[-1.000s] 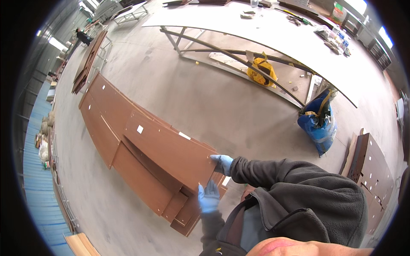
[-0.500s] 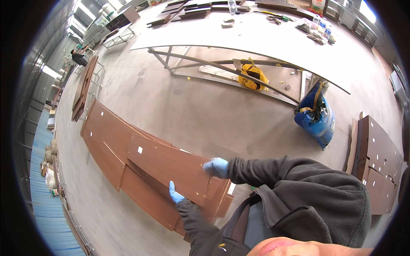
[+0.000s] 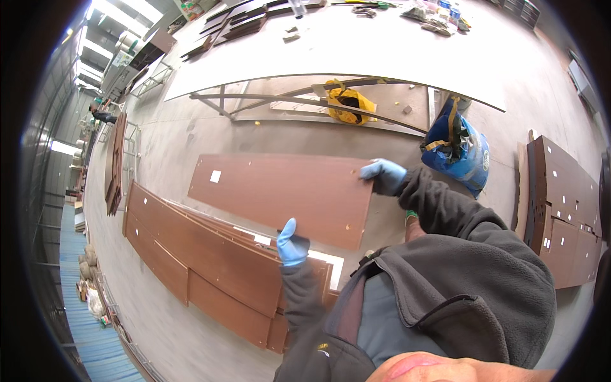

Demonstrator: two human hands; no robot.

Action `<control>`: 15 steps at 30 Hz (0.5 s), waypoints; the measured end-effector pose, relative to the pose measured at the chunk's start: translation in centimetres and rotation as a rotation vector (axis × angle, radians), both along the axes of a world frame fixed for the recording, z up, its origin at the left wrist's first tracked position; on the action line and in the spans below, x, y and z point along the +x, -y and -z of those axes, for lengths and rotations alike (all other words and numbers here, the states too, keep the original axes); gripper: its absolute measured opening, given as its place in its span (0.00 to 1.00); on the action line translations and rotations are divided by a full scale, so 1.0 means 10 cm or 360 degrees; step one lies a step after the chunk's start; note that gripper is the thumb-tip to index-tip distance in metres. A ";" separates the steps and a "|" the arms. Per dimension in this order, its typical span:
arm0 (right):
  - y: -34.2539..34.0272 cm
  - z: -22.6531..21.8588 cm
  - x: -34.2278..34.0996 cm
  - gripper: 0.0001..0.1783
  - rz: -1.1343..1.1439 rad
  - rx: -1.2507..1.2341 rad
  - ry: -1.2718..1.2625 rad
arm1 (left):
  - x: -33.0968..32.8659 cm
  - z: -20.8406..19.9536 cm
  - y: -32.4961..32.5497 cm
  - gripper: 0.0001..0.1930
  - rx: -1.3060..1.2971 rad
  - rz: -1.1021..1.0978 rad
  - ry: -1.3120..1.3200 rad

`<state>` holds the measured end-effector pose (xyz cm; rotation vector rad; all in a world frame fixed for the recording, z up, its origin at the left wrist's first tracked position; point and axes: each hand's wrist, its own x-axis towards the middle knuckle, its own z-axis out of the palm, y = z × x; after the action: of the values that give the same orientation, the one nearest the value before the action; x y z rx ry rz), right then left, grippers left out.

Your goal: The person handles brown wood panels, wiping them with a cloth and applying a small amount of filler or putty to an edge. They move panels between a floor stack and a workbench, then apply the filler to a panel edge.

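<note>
While the right hand has its fingers closed on the board at the far right corner, the left hand is at the near edge, thumb up; its other fingers are mostly hidden, so can't tell how tightly they grip. Both hands gloved, light blue. Board is brown, long, runs left to right in front of the person, with a white label toward its left end; outline slightly blurred. Stack of brown boards lies near and left, layers uneven, running from far left to near right. Board's near edge shows just beside the stack; can't tell if they touch. White strip at stack's right end, near left hand.

Far side: white table, dark boards on its left part, small items on its right. Yellow bag under table, blue bag by its right end. Right: second stack, dark brown, several white labels. Far left: leaning panels, another person beyond, dark clothes.
</note>
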<state>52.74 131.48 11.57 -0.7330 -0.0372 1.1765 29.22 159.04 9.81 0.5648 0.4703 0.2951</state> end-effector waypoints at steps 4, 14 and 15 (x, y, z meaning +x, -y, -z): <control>1.16 0.00 0.98 0.09 0.0174 0.0122 0.0062 | 1.15 -0.10 0.83 0.19 -0.0052 0.0265 0.0099; 3.68 -0.39 2.74 0.19 0.0655 -0.0517 0.0250 | 3.67 -0.22 2.87 0.21 -0.0210 0.0865 0.0069; 3.82 -0.34 2.81 0.20 0.0684 -0.0407 0.0239 | 3.84 -0.20 2.99 0.21 -0.0232 0.0917 0.0083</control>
<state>80.87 93.23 14.93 -0.9972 0.1423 0.7202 67.63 129.11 11.76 0.5250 0.2597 -0.2723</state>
